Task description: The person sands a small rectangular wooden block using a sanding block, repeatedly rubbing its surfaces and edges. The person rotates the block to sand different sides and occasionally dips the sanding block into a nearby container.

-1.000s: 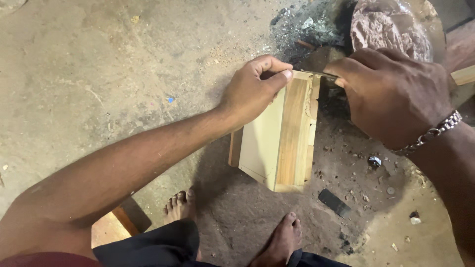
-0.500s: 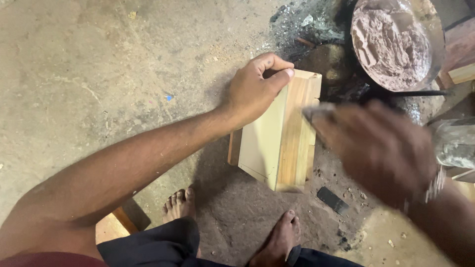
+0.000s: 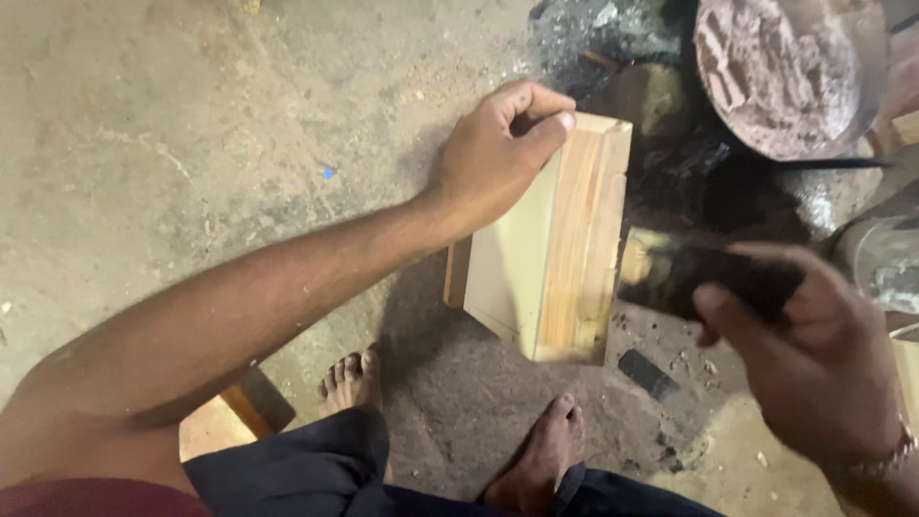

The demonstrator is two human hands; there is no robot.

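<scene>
While my left hand [image 3: 498, 158] has kept its place on the far top corner of the wooden block [image 3: 550, 244], my right hand [image 3: 814, 354] has come away from it: a second ago it was pressed to the block's upper right edge with a tool, half a second ago it was swinging off to the right in a blur, and now it sits low and to the right, clear of the wood. I judge from this that one pass along that edge has finished and the tool is being carried off or recharged, since the block itself has not shifted on the floor [image 3: 191, 144]. The left hand is curled over the corner, thumb along the near face and fingers hooked behind the top, arm stretched out long from the lower left. The right hand is closed around a dark brush-like tool [image 3: 670, 273], whose pale tip points left toward the block; motion blur keeps me from reading the finger placement exactly. The block stands upright just in front of my bare feet [image 3: 541, 460], its striped right face turned toward the tool. Beyond it, at the far right, a round pan [image 3: 775, 77] of greyish paste rests over dark ash, with a grey container [image 3: 885, 263] beside my right hand.
</scene>
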